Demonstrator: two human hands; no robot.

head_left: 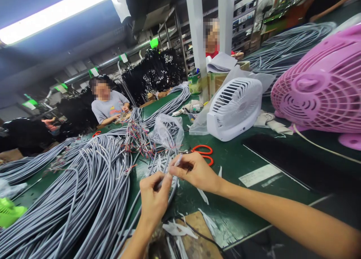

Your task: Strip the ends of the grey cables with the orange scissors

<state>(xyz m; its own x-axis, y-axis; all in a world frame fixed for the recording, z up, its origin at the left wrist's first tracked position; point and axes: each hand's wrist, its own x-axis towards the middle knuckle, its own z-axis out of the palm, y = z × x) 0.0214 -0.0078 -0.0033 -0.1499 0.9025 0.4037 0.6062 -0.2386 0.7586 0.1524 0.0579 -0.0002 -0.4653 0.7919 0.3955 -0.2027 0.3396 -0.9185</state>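
Forearms [265,204] over green table [227,151], lamp [56,14] overhead.

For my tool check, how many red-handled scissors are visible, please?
2. The near scissors lie just beyond the right hand; the far scissors, small in view, lie further left, near the person in grey. Grey cables may hide others.
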